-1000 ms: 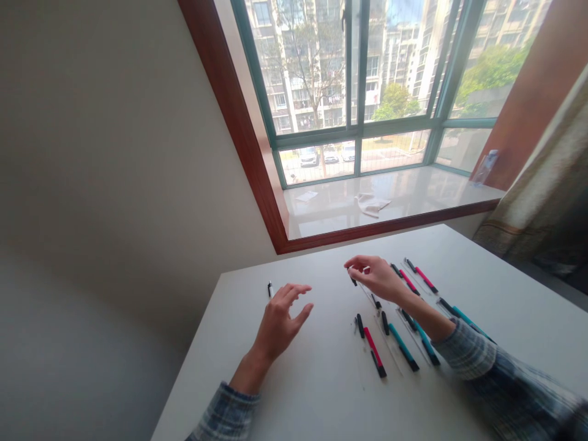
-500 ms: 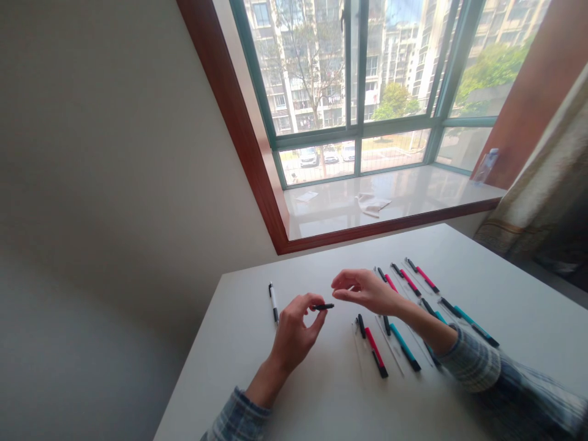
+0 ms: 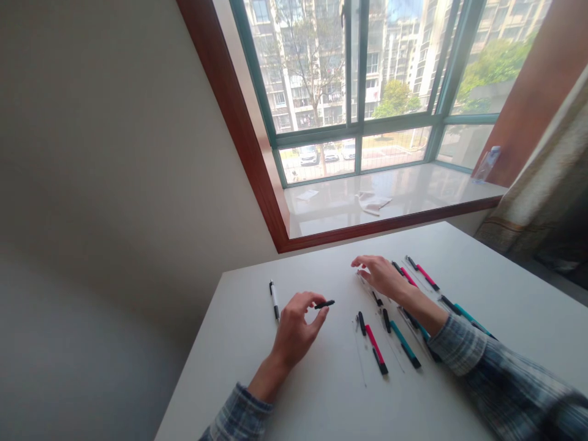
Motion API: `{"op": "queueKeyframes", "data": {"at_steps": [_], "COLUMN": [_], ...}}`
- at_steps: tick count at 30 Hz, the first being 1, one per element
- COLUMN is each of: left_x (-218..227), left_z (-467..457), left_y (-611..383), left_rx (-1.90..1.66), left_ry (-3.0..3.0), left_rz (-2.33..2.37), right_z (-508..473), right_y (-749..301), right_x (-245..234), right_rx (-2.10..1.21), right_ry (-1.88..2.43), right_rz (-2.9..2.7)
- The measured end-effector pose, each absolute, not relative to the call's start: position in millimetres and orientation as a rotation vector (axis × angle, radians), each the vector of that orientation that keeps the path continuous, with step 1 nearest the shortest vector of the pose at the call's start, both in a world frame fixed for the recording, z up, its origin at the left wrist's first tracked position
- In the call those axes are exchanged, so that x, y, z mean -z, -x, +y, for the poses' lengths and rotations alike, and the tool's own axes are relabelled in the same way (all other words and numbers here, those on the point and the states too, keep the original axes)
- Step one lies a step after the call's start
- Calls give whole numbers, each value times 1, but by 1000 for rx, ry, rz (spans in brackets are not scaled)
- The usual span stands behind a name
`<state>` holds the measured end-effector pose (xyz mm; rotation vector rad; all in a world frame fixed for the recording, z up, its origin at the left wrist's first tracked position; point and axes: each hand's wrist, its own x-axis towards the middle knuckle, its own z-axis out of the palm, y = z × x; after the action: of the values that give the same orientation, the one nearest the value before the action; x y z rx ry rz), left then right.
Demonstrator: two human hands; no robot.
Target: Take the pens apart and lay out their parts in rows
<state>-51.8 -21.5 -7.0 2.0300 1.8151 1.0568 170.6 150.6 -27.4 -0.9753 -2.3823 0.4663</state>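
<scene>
My left hand (image 3: 298, 321) pinches a short black pen part (image 3: 324, 304) between thumb and fingertips, above the white table. My right hand (image 3: 381, 275) is farther back and to the right, thumb and fingers apart. Just under it lies a white-and-black pen piece (image 3: 376, 298), partly hidden by the hand. Nearer me are a red pen barrel (image 3: 376, 350) and a teal pen barrel (image 3: 405, 345), each with a short black part (image 3: 361, 323) and a thin refill (image 3: 361, 355) beside it. My right forearm covers some of the other pen parts.
A white-and-black pen (image 3: 274, 300) lies left of my left hand. Pink barrels (image 3: 427, 277) and another teal barrel (image 3: 473, 320) lie on the right of the white table (image 3: 303, 404). Behind it, the windowsill holds a cloth (image 3: 373, 202) and a clear bottle (image 3: 487, 164).
My right hand has moved away from my left hand, right and back, over the pen parts. My left hand stays nearly still with the black pen part.
</scene>
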Motion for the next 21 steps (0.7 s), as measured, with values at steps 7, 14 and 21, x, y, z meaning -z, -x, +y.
{"op": "queueKeyframes", "data": {"at_steps": [7, 14, 21], "left_x": [4, 4, 7], "left_z": [-22, -23, -24], "left_y": [51, 50, 51], "left_rx": [-1046, -1105, -1132], "left_ry": [-2035, -2007, -2016], "left_rz": [1829, 1858, 1855], "right_z": [146, 106, 97], "right_y": [-167, -153, -146], "right_x": [16, -2, 11], "right_rx": [-534, -1177, -1368], "right_ry": [911, 511, 450], "right_rz": [-2327, -1929, -1912]}}
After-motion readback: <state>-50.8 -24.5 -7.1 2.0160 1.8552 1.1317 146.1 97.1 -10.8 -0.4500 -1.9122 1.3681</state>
